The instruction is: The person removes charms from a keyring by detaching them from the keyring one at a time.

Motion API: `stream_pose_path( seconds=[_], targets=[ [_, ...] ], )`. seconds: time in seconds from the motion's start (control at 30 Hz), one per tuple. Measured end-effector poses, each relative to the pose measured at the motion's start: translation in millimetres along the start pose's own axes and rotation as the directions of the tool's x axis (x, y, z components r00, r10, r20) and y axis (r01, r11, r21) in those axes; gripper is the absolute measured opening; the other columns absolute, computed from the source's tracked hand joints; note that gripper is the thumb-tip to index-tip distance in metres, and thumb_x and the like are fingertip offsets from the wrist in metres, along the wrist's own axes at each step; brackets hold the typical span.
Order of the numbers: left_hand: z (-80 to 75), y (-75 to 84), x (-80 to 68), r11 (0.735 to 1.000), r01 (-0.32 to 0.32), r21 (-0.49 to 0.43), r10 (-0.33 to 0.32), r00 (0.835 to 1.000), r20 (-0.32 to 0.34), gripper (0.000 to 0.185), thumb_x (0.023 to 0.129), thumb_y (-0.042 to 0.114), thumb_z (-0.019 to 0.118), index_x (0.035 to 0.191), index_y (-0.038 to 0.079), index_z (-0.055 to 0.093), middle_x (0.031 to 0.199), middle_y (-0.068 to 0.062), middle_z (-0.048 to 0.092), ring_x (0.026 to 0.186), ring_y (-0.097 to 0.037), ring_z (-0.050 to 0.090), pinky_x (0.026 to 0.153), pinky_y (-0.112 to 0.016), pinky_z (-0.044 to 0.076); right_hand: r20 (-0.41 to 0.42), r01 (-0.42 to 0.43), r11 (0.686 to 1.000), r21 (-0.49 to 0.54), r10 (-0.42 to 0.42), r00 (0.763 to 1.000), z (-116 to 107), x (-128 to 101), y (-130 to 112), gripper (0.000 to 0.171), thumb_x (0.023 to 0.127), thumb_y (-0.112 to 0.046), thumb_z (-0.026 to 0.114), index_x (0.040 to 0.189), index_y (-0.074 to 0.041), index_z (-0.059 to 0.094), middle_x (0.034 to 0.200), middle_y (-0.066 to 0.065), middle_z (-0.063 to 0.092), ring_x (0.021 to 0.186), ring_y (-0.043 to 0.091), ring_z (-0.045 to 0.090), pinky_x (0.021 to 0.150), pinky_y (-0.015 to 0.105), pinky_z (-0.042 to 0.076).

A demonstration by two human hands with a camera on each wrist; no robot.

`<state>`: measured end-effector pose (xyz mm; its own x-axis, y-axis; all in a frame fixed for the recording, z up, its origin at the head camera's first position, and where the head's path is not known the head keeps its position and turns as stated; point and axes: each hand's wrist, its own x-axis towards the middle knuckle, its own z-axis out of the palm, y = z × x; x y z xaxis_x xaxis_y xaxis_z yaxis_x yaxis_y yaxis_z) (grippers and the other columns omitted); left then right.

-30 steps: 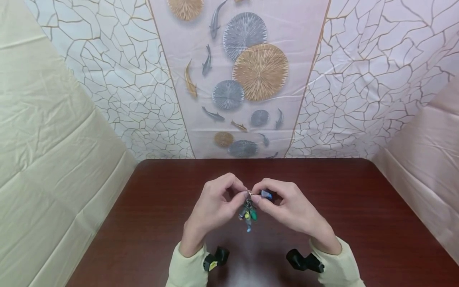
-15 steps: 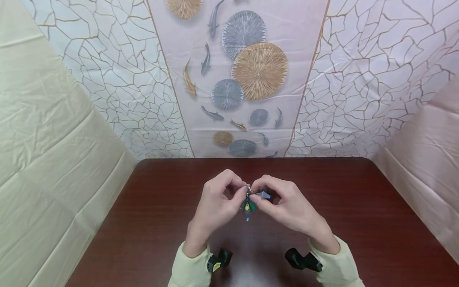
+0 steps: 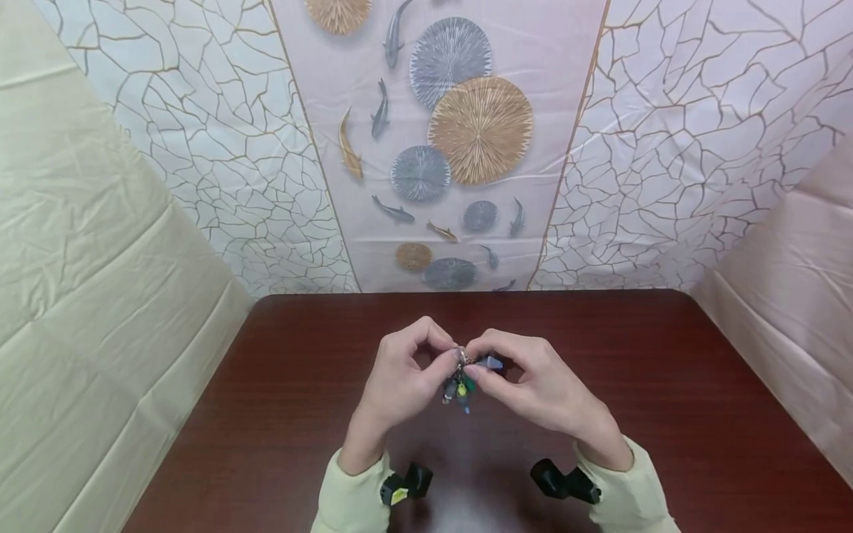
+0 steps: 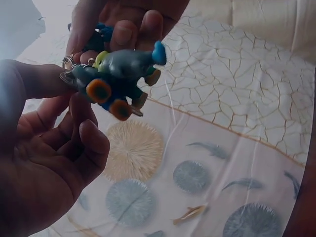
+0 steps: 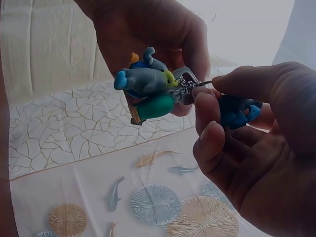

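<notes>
- Head view: both hands meet above the table [image 3: 266,414], nearer its front edge than its back edge, midway between the sides. The left hand [image 3: 400,385] and right hand [image 3: 533,389] pinch a metal ring [image 3: 461,357] between thumb and forefinger tips; small charms [image 3: 458,389] hang below it, clear of the wood.
- Left wrist view: the left hand's fingers [image 4: 91,143] curl inward, thumb on the ring's edge. The charms [image 4: 118,74] look like light, hard little figures, bunched and free to swing.
- Right wrist view: the right hand [image 5: 252,163] pinches the ring [image 5: 185,84] at a short chain, a blue charm [image 5: 237,111] tucked against its curled fingers. I judge the ring stiff, thin and slippery, so fingertips on its rim give the best hold; grabbing the charms would let it twist.
</notes>
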<state>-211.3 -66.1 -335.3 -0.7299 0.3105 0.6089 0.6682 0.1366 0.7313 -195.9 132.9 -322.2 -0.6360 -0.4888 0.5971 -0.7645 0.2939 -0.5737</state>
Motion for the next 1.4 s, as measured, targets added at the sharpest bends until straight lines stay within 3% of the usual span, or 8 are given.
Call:
stream_pose_path(
  seconds=[0.13, 0.27, 0.43, 0.57, 0.67, 1.0, 1.17, 1.4],
  targets=[
    [-0.8, 1.0, 0.2, 0.997, 0.062, -0.035, -0.061, 0.998, 0.030, 0.011, 0.087, -0.001, 0.066, 0.085, 0.010, 0.063, 0.082, -0.004, 0.068, 0.062, -0.008, 0.061, 0.053, -0.026, 0.052, 0.015, 0.007, 1.000, 0.008, -0.007, 1.000, -0.7, -0.8, 0.4, 0.022, 0.087, -0.004, 0.071, 0.101, -0.020, 0.066, 0.086, -0.011, 0.061, 0.070, 0.003, 0.053, 0.052, 0.015, 0.045],
    [-0.7, -0.4, 0.6, 0.998, 0.056, -0.015, -0.055, 0.997, 0.058, 0.010, 0.088, 0.000, 0.065, 0.090, 0.009, 0.062, 0.082, -0.003, 0.067, 0.062, -0.007, 0.058, 0.052, -0.024, 0.050, 0.009, 0.005, 1.000, 0.008, -0.005, 1.000, -1.3, -0.3, 0.1, 0.021, 0.087, -0.004, 0.071, 0.100, -0.019, 0.066, 0.086, -0.012, 0.061, 0.070, 0.003, 0.053, 0.052, 0.015, 0.045],
    [-0.1, -1.0, 0.4, 0.995, -0.060, 0.079, 0.054, 0.996, 0.073, 0.013, 0.089, 0.000, 0.065, 0.096, 0.011, 0.061, 0.080, 0.000, 0.068, 0.068, -0.005, 0.060, 0.059, -0.020, 0.053, -0.018, 0.033, 0.999, 0.012, -0.033, 0.999, -2.0, -0.6, 0.7, 0.021, 0.086, -0.001, 0.071, 0.098, -0.018, 0.067, 0.082, -0.010, 0.060, 0.068, 0.002, 0.052, 0.051, 0.013, 0.044],
    [0.1, -1.0, 0.9, 0.969, -0.190, 0.156, 0.182, 0.981, 0.065, 0.014, 0.089, -0.002, 0.064, 0.094, 0.011, 0.062, 0.079, 0.000, 0.067, 0.068, -0.005, 0.060, 0.061, -0.016, 0.053, -0.026, 0.066, 0.997, 0.036, -0.065, 0.998, -2.7, -1.0, -0.2, 0.022, 0.086, 0.002, 0.070, 0.098, -0.016, 0.068, 0.080, -0.006, 0.060, 0.065, 0.002, 0.051, 0.050, 0.013, 0.044],
    [0.5, -0.6, 0.9, 0.957, -0.230, 0.178, 0.220, 0.973, 0.070, 0.014, 0.088, -0.003, 0.063, 0.092, 0.010, 0.061, 0.081, 0.000, 0.067, 0.068, -0.005, 0.059, 0.060, -0.014, 0.052, -0.006, 0.046, 0.998, 0.046, -0.045, 0.999, -4.2, -1.8, -1.7, 0.021, 0.087, 0.000, 0.070, 0.100, -0.017, 0.068, 0.080, -0.007, 0.061, 0.064, 0.002, 0.052, 0.051, 0.014, 0.046],
    [0.1, 2.8, -0.2, 0.989, -0.073, 0.125, 0.064, 0.995, 0.077, 0.009, 0.089, 0.001, 0.063, 0.089, 0.010, 0.062, 0.078, 0.001, 0.067, 0.062, -0.002, 0.055, 0.052, -0.024, 0.052, 0.039, 0.009, 1.000, 0.014, -0.010, 0.999, -4.2, -3.1, 0.4, 0.022, 0.087, -0.003, 0.070, 0.100, -0.021, 0.067, 0.081, -0.011, 0.061, 0.067, 0.001, 0.053, 0.052, 0.015, 0.047],
    [0.3, 4.7, -1.2, 0.995, -0.037, 0.092, 0.031, 0.997, 0.068, 0.012, 0.087, -0.001, 0.064, 0.088, 0.011, 0.061, 0.077, 0.000, 0.069, 0.061, -0.003, 0.057, 0.053, -0.021, 0.051, 0.031, 0.010, 1.000, 0.018, -0.011, 0.999, -3.2, -3.3, -0.8, 0.022, 0.087, -0.003, 0.071, 0.099, -0.021, 0.068, 0.081, -0.012, 0.061, 0.068, 0.001, 0.053, 0.052, 0.014, 0.047],
    [1.8, 6.7, -1.3, 0.999, -0.016, 0.041, 0.013, 0.998, 0.066, 0.013, 0.087, -0.002, 0.063, 0.086, 0.011, 0.061, 0.076, -0.001, 0.069, 0.062, -0.003, 0.060, 0.055, -0.023, 0.053, 0.002, 0.082, 0.995, 0.052, -0.082, 0.997, -1.0, -3.2, -0.8, 0.023, 0.086, 0.002, 0.068, 0.098, -0.017, 0.067, 0.081, -0.007, 0.061, 0.070, 0.002, 0.053, 0.052, 0.014, 0.047]
  ],
)
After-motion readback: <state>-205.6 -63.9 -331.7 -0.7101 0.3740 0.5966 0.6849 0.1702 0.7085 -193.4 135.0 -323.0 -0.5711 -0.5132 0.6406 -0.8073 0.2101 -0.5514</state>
